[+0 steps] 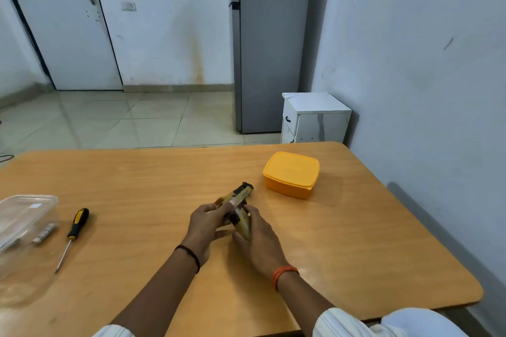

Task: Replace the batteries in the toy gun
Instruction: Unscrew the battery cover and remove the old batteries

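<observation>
A tan and black toy gun is held just above the middle of the wooden table, barrel pointing away to the right. My left hand grips its body from the left. My right hand wraps round the grip end from the right. A black and yellow screwdriver lies at the left of the table. A battery lies beside a clear plastic box at the left edge. The gun's battery compartment is hidden by my fingers.
A closed yellow lunch box stands at the far right of the table, just beyond the gun. A clear lid lies at the near left. Behind the table are a white cabinet and a grey fridge.
</observation>
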